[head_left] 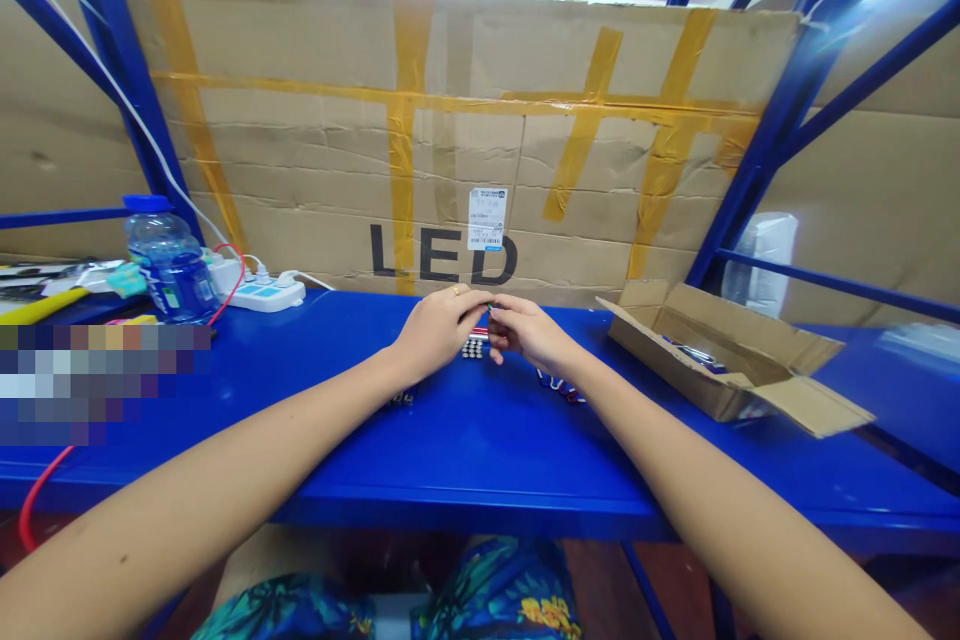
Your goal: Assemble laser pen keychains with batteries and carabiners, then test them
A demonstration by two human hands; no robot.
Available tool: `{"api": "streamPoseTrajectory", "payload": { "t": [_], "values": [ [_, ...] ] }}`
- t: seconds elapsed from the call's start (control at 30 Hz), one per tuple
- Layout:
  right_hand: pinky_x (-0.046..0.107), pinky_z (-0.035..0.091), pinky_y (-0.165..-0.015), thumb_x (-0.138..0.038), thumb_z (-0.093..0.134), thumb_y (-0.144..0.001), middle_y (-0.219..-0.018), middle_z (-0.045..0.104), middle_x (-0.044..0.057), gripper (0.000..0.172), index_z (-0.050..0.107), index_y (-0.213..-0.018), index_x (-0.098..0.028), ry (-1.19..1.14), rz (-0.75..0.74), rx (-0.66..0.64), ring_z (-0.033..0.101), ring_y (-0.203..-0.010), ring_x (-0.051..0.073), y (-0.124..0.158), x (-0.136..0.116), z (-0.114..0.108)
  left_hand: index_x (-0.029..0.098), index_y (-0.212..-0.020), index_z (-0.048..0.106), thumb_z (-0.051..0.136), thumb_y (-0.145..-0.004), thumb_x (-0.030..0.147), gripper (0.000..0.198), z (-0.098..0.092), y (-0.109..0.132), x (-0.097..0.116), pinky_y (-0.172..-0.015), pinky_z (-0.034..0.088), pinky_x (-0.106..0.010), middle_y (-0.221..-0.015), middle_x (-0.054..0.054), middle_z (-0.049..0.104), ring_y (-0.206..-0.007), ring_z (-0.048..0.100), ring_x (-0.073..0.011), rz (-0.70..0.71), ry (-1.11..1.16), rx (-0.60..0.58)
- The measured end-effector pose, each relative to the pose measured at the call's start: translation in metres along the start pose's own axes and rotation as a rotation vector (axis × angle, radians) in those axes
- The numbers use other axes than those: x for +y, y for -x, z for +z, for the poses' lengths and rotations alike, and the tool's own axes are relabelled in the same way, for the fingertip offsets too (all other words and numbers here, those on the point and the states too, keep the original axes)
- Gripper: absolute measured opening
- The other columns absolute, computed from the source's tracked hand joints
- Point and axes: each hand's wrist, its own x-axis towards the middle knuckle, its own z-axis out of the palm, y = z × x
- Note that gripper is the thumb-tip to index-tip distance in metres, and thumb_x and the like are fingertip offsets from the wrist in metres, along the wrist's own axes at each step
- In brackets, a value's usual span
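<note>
My left hand (435,328) and my right hand (531,332) meet above the blue table (480,460), fingertips pinched together. Between them shows a tiny dark-green piece (490,307), too small and too covered to name. Just below the fingers lies a group of small silver pieces (472,349), with red and white strips or wires (480,331) behind it. Under my right wrist are several looped blue, white and red wires (559,385). Small dark metal parts (401,398) sit beside my left forearm, which partly hides them.
An open cardboard box (675,360) with metallic things inside stands on the right. At left are a clear bottle with a blue cap (169,260), a white power strip (266,292) and a red cable (45,490). A large cardboard sheet (322,160) closes off the back, between blue posts.
</note>
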Motion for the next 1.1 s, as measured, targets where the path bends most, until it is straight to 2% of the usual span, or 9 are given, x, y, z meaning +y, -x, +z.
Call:
{"api": "streamPoseTrajectory", "payload": {
  "t": [0.17,0.33,0.47,0.57,0.7,0.8,0.97,1.1],
  "values": [
    [0.028,0.044,-0.044,-0.018,0.052,-0.078,-0.058,0.037,-0.007,0.014,0.052,-0.092,-0.019,0.014,0.056,0.044,0.035,-0.047,0.009,0.0,-0.002,0.0,0.02,-0.119,0.058,0.058,-0.089,0.025,0.031,0.003,0.0,0.002,-0.079,0.05,-0.036,-0.1,-0.006,0.071,-0.089,0.065,-0.0211,-0.166,0.068,0.045],
    [0.025,0.04,-0.041,-0.016,0.048,-0.078,-0.054,0.031,-0.009,0.015,0.051,-0.092,-0.02,0.092,0.025,0.071,0.031,-0.044,0.009,0.0,-0.002,-0.001,0.02,-0.096,0.064,0.058,-0.088,0.031,0.016,0.003,-0.001,-0.001,-0.075,0.048,-0.032,-0.09,-0.004,0.071,-0.084,0.064,-0.0195,-0.214,0.129,0.039],
    [0.024,0.038,-0.041,-0.019,0.047,-0.08,-0.052,0.031,-0.01,0.013,0.049,-0.093,-0.022,0.181,-0.025,0.107,0.034,-0.042,0.01,-0.003,0.001,-0.006,0.02,-0.094,0.065,0.055,-0.086,0.025,0.014,0.003,-0.002,0.003,-0.074,0.046,-0.031,-0.086,-0.003,0.071,-0.08,0.063,-0.0177,-0.243,0.185,0.037],
    [0.025,0.038,-0.044,-0.021,0.044,-0.084,-0.052,0.036,-0.009,0.013,0.048,-0.096,-0.022,0.34,-0.099,0.175,0.038,-0.042,0.011,-0.006,0.005,-0.011,0.018,-0.094,0.065,0.053,-0.082,0.018,0.016,0.004,-0.002,0.006,-0.075,0.046,-0.03,-0.085,-0.003,0.071,-0.08,0.063,-0.0171,-0.307,0.259,0.026],
    [0.03,0.044,-0.06,-0.023,0.041,-0.088,-0.069,0.055,0.0,0.016,0.051,-0.1,-0.021,0.628,-0.256,0.238,0.054,-0.062,0.017,-0.006,0.008,-0.012,0.016,-0.107,0.058,0.053,-0.078,0.013,0.029,0.008,-0.001,0.009,-0.074,0.046,-0.029,-0.078,-0.001,0.068,-0.077,0.062,-0.016,-0.373,0.386,0.006],
    [0.034,0.045,-0.073,-0.022,0.037,-0.09,-0.088,0.062,0.007,0.019,0.051,-0.102,-0.018,0.79,-0.32,0.244,0.058,-0.081,0.02,-0.006,0.008,-0.008,0.017,-0.112,0.053,0.055,-0.078,0.014,0.034,0.011,0.0,0.01,-0.07,0.045,-0.028,-0.072,0.002,0.064,-0.072,0.061,-0.0151,-0.381,0.445,0.004],
    [0.034,0.044,-0.076,-0.019,0.034,-0.091,-0.094,0.063,0.01,0.02,0.048,-0.105,-0.017,0.878,-0.341,0.245,0.058,-0.085,0.021,-0.004,0.008,-0.004,0.017,-0.11,0.05,0.055,-0.079,0.013,0.032,0.015,0.001,0.013,-0.061,0.043,-0.025,-0.069,0.004,0.06,-0.063,0.057,-0.0122,-0.443,0.608,0.003],
    [0.034,0.043,-0.076,-0.02,0.035,-0.093,-0.094,0.063,0.01,0.019,0.046,-0.108,-0.018,0.88,-0.322,0.219,0.058,-0.085,0.021,-0.003,0.007,-0.002,0.018,-0.105,0.051,0.054,-0.08,0.013,0.026,0.017,-0.001,0.014,-0.06,0.044,-0.024,-0.066,0.005,0.057,-0.059,0.057,-0.0106,-0.517,0.698,0.026]
  ]
}}
